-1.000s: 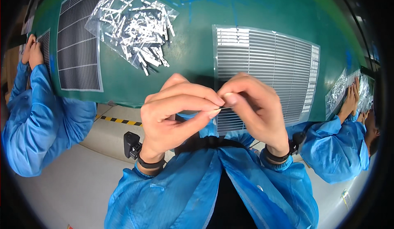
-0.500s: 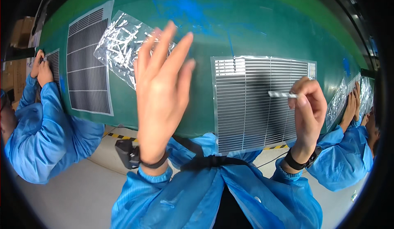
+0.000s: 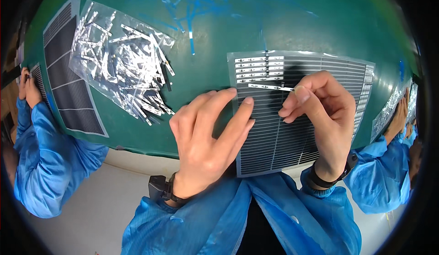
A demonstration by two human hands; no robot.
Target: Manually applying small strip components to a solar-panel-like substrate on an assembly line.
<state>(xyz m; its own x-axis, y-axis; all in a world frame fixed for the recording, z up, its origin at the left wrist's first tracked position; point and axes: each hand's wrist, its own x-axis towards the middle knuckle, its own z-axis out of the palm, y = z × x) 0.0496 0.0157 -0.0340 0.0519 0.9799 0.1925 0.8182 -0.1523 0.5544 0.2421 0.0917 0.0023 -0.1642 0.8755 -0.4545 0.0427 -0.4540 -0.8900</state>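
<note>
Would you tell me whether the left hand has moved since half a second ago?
Yes. The left hand has come down from over the bag of strips onto the left edge of the striped sheet.

Clear plastic bag (image 3: 120, 63) of silvery strips on green table (image 3: 292, 22), upper left; no labels, signs, screens

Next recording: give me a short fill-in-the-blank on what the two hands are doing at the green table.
1. The right hand pinches a thin silver ____ over the striped sheet.
2. The left hand rests its fingertips on the sheet's ____ edge.
3. The clear bag of strips lies to the ____ of the sheet.
4. The table is ____ in colour.

Missing words: strip; left; left; green
</note>
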